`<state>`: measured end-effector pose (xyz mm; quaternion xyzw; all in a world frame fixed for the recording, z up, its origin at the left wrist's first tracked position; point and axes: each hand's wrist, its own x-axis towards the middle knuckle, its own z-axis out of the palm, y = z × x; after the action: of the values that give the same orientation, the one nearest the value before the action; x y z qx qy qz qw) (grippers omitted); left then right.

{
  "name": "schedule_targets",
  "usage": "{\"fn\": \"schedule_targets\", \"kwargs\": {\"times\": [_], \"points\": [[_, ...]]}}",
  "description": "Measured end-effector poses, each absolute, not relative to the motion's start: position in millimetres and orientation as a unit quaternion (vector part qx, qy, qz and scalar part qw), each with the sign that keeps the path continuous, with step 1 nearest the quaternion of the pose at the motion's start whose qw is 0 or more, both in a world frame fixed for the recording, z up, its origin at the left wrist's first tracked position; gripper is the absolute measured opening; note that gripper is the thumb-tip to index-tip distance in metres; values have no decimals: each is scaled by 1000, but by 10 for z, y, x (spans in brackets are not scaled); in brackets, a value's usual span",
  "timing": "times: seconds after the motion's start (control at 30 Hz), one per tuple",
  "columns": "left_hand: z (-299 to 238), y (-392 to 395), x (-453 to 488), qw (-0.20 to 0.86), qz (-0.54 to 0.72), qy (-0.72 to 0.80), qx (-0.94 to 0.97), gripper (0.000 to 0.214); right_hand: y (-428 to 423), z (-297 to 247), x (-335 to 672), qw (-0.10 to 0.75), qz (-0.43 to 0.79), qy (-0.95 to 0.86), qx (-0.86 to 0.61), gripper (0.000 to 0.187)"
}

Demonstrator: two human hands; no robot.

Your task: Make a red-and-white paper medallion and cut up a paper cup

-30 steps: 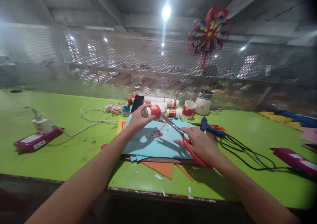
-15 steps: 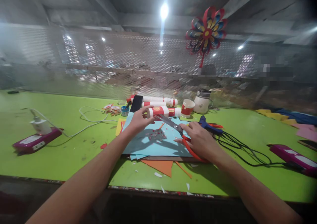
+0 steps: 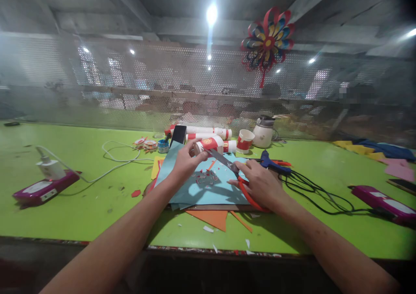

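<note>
A white paper cup (image 3: 212, 143) with a red band and a gold emblem is tilted in my left hand (image 3: 186, 160), whose fingers close around its rim side. My right hand (image 3: 256, 182) grips scissors (image 3: 242, 185) with red-orange handles, and their blades point left to the cup's near edge. Whether the blades bite into the cup is hard to make out. Under both hands lie light blue paper sheets (image 3: 191, 194), strewn with small red and white scraps (image 3: 207, 178).
Behind stand another cup (image 3: 245, 141), a kettle (image 3: 263, 132), a phone (image 3: 178, 136), white-and-red tubes (image 3: 204, 132) and a blue paint jar (image 3: 163, 145). A blue glue gun (image 3: 273, 164) with black cable lies right. Purple power strips (image 3: 45, 190) flank both sides; orange paper (image 3: 209, 218) is in front.
My left hand has tipped the cup, so its open end now turns more toward me. The scissors stay close to its edge. The whole view has shifted slightly.
</note>
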<state>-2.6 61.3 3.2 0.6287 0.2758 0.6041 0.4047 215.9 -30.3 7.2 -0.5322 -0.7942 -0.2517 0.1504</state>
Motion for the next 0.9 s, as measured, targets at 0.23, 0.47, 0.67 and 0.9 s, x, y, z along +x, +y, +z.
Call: {"fn": "schedule_targets", "kwargs": {"times": [0.23,0.47,0.67,0.9], "points": [[154,561,-84,503,584,252,586,51,-293,63,2195,183,-208,-795,-540,42],[154,550,-66,504,589,252,580,51,-314,54,2161,157,-176,-797,-556,42],[191,471,-41,509,589,264,569,49,-318,34,2151,161,-179,-796,-555,43],[156,517,-27,519,596,230,568,50,-346,54,2140,152,-184,-788,-568,45]]}}
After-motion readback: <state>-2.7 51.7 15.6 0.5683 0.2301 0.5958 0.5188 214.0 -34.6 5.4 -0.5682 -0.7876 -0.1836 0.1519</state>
